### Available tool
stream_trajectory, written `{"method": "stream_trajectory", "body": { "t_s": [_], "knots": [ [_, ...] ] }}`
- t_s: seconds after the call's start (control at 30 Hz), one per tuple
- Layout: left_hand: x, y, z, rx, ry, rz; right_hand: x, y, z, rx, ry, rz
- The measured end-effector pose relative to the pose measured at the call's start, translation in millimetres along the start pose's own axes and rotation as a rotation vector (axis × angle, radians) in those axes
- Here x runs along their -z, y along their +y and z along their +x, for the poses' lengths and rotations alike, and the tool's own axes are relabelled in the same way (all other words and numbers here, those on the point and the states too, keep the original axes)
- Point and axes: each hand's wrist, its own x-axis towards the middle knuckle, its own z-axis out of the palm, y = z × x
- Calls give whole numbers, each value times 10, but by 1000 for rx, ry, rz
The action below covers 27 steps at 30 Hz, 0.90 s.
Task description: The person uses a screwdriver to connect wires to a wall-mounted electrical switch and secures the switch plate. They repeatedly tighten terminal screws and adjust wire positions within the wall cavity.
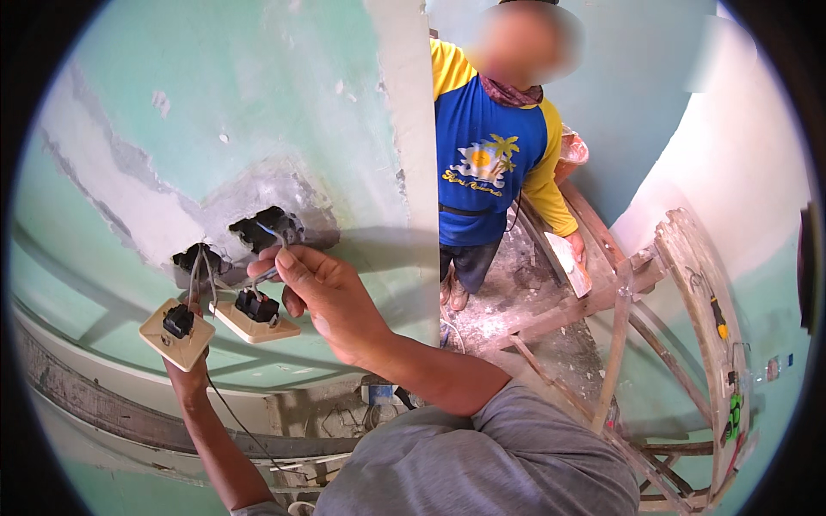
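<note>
My right hand [325, 297] pinches grey electrical wires [268, 274] between thumb and fingers, just below the right-hand wall hole [268, 229]. A blue-tipped wire shows inside that hole. My left hand [188, 375] is behind a square cream wall plate [153, 332] and supports it from below, its fingers mostly hidden. This plate carries a black module [178, 321] on its near face. Beside it hangs a second cream plate [277, 329] with a black module [256, 304]. Grey wires run from the left-hand wall hole [191, 258] toward the plates.
A co-worker [482, 155] in a blue and yellow shirt stands beyond the wall edge, holding a white flat piece [568, 262]. Wooden scaffolding [613, 344] is at the right. On its plank lie a yellow-and-black-handled screwdriver [718, 318] and a green-and-black tool [732, 416].
</note>
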Motion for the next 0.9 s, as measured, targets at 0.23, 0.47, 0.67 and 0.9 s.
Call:
{"method": "stream_trajectory", "body": {
  "t_s": [0.23,0.47,0.67,0.9],
  "knots": [
    [-40,-115,51,-131,-18,8,-70,24,-10,-9,-15,-11],
    [-44,-237,63,-103,86,-49,-74,49,2,-13,31,-17],
    [70,-248,95,-213,32,90,-100,53,-4,5,39,-36],
    [137,-383,196,-222,6,39,-103,33,-12,-6,18,-33]
  ]
}}
